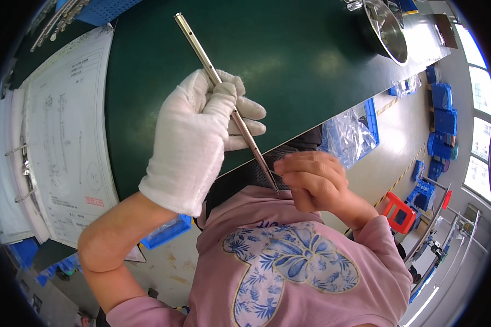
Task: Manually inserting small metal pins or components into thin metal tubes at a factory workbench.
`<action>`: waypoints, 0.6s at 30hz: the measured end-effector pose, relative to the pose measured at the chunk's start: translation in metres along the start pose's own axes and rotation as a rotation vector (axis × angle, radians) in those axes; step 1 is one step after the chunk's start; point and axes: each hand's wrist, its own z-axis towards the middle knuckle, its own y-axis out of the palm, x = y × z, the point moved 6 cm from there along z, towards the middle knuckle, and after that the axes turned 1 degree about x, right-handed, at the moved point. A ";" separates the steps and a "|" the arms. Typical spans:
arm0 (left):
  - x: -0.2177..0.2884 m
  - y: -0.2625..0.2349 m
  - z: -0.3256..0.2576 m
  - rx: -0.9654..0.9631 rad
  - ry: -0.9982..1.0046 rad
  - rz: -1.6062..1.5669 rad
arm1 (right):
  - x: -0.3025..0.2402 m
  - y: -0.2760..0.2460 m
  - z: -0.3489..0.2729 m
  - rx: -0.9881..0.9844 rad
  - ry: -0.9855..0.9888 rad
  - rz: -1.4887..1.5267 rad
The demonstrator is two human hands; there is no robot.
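My left hand (202, 122), in a white cotton glove, grips a slim metal tube (193, 41) between thumb and fingers. Small holes run along the tube's side. It slants across the view, its far end over the green table and its near end close to my body. At that near end is my bare right hand (313, 180), its fingers curled and pinched together beside one of the holes. A thin dark tip seems to show between the fingertips and the tube, too small to name.
An open ring binder with a printed drawing sheet (65, 136) lies at the left of the green table (294, 49). A steel bowl (390, 32) stands at the far right, a blue basket (103, 10) at the far left. Beyond the table edge sits a blue crate with clear plastic bags (349, 136).
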 end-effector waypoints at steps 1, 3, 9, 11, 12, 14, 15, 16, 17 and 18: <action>0.000 0.000 0.000 0.011 -0.006 -0.001 | 0.000 0.001 0.000 -0.012 -0.010 0.028; -0.001 -0.001 0.001 0.006 -0.001 -0.007 | 0.000 0.003 0.000 -0.024 -0.020 0.057; -0.001 0.000 0.000 -0.005 0.003 -0.013 | -0.005 0.004 0.007 0.011 -0.083 -0.003; -0.001 0.000 0.000 -0.008 0.007 -0.016 | -0.009 0.004 0.007 0.030 -0.127 -0.059; -0.001 0.000 0.000 -0.010 0.007 -0.017 | -0.009 0.005 0.008 0.029 -0.126 -0.056; -0.001 -0.001 0.000 -0.013 0.005 -0.018 | -0.011 0.007 0.011 0.014 -0.162 -0.069; -0.001 -0.001 0.000 -0.008 0.012 -0.014 | -0.011 0.007 0.010 0.014 -0.161 -0.070; 0.000 -0.001 -0.001 -0.003 0.020 -0.011 | -0.012 0.008 0.010 0.025 -0.185 -0.079; 0.000 -0.001 0.000 -0.005 0.021 -0.009 | -0.013 0.008 0.009 0.037 -0.211 -0.090; 0.000 -0.001 0.000 -0.005 0.010 0.002 | -0.013 0.008 0.008 0.040 -0.212 -0.093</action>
